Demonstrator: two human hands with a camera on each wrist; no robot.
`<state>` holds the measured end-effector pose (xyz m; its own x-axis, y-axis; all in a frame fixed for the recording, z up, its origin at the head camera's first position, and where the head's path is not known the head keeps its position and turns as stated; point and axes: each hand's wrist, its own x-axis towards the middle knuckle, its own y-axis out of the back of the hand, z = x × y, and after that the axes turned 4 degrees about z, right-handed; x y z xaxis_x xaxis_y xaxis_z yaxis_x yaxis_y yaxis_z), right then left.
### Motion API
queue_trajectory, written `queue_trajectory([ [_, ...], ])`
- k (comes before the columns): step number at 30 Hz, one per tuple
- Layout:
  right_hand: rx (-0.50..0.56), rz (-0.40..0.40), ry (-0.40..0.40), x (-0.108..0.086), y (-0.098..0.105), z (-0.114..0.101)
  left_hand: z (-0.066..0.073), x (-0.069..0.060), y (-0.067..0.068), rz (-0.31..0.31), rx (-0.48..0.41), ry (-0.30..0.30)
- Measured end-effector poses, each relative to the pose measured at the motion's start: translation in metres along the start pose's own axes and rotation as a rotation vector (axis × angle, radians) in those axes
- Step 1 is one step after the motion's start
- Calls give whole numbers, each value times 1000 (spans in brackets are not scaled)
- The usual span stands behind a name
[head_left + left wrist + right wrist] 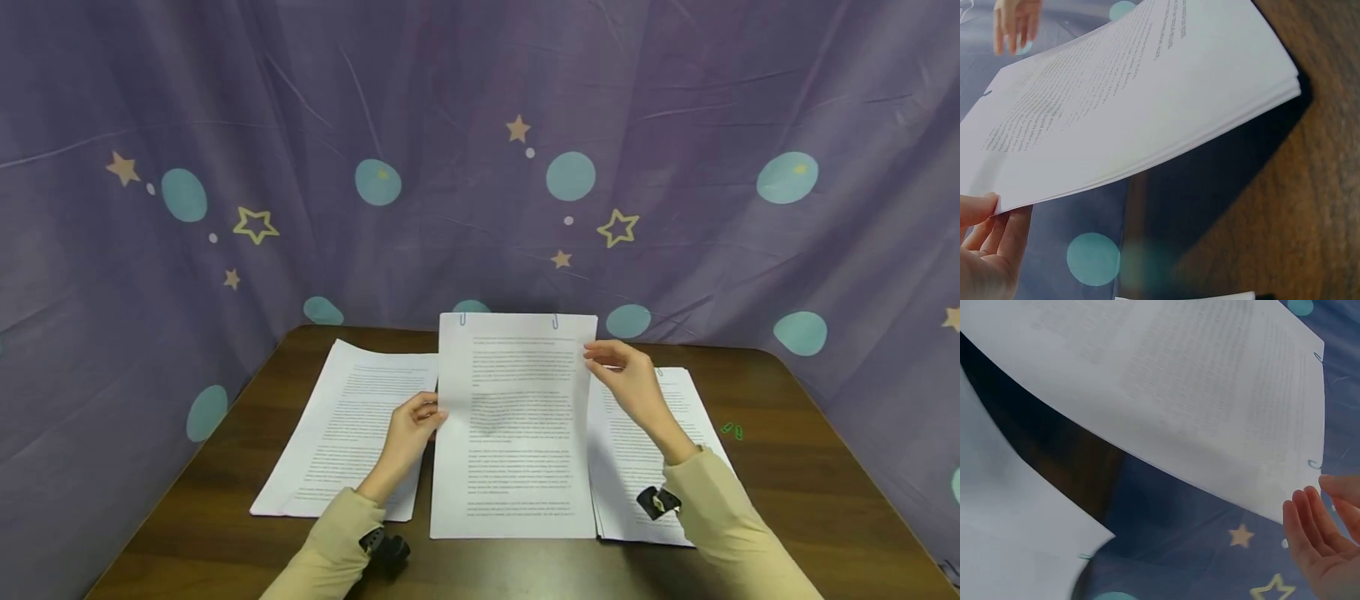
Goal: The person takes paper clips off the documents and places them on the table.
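A clipped stack of printed sheets (517, 425) stands raised in the middle, two blue paper clips (462, 319) (555, 322) on its top edge. My left hand (408, 429) pinches its left edge between thumb and fingers; the left wrist view shows the thumb on the printed face of the stack (1116, 112) and the fingers behind. At the upper right edge is my right hand (633, 387), thumb and fingers apart and slightly bent. In the right wrist view this hand (1329, 544) is beside the clipped corner, not gripping it; whether a fingertip touches it I cannot tell.
Printed sheets (360, 433) lie at the left of the wooden table (787, 500). Another stack (652, 467) lies at the right, partly behind the raised one, with a clip (659, 372) at its top. Green paper clips (738, 432) lie farther right. A patterned purple curtain (450, 100) hangs behind.
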<state>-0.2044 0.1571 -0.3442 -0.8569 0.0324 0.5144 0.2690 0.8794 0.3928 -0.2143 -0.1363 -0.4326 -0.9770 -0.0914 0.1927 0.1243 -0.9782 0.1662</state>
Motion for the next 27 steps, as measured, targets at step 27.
queue_trajectory([
  [27,-188,-169,105,52,-2,-17,1,-1,1,-9,-34,-75],
])
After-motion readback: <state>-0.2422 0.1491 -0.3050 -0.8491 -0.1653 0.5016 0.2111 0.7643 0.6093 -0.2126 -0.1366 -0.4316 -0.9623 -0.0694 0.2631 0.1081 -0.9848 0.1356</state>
